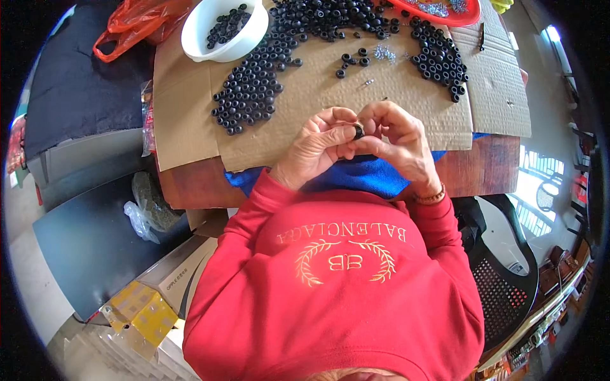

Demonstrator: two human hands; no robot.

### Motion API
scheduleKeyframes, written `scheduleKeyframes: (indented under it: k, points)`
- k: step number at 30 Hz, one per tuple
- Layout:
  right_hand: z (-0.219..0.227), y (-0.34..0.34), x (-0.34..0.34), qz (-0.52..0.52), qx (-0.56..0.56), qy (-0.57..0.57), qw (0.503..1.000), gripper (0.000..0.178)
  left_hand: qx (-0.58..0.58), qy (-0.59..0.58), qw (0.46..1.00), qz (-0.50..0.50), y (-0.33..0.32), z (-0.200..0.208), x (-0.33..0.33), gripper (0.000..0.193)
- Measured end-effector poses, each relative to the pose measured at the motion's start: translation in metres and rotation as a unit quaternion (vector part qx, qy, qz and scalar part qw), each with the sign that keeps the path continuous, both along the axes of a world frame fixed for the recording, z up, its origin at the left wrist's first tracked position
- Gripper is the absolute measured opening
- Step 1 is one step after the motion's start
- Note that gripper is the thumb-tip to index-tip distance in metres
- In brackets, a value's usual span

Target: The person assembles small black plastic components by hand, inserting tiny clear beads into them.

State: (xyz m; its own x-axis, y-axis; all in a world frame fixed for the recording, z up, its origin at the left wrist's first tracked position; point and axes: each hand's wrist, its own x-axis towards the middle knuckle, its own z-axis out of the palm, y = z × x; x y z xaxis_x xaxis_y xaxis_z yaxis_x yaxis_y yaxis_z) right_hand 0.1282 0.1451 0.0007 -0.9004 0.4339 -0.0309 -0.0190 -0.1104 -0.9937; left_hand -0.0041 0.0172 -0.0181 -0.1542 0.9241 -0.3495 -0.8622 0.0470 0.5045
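Note:
My left hand (318, 141) pinches a small round black knob-like piece (358, 131) between thumb and fingers, just above the near edge of the cardboard. Closed in from the other side, my right hand (399, 141) has its thumb and fingertips on the same piece; whether a smaller part sits between them is hidden. Beyond the hands lie several loose black pieces (346, 58), a small heap of silvery metal bits (384, 53) and a small metal part (368, 82).
Cardboard sheets (184, 120) cover the wooden table (470, 174). Black hollow pieces spread left (248, 95), right (438, 57) and far (318, 16). A white bowl (197, 47) holds more; a red tray (467, 18) holds metal bits. A blue cloth (375, 181) lies under my wrists.

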Motion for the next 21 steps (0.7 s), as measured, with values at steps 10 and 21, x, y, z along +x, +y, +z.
scheduleKeyframes:
  k: [10, 21]
  points:
    - [0.014, 0.014, -0.012, 0.122, 0.13, -0.002, 0.984, 0.018, 0.036, -0.006, 0.998, -0.053, -0.006, -0.006, -0.01, 0.027]
    - [0.009, 0.013, -0.026, 0.197, -0.048, -0.007, 0.979, 0.01, 0.05, -0.04, 0.997, -0.053, -0.008, -0.012, -0.014, 0.02]
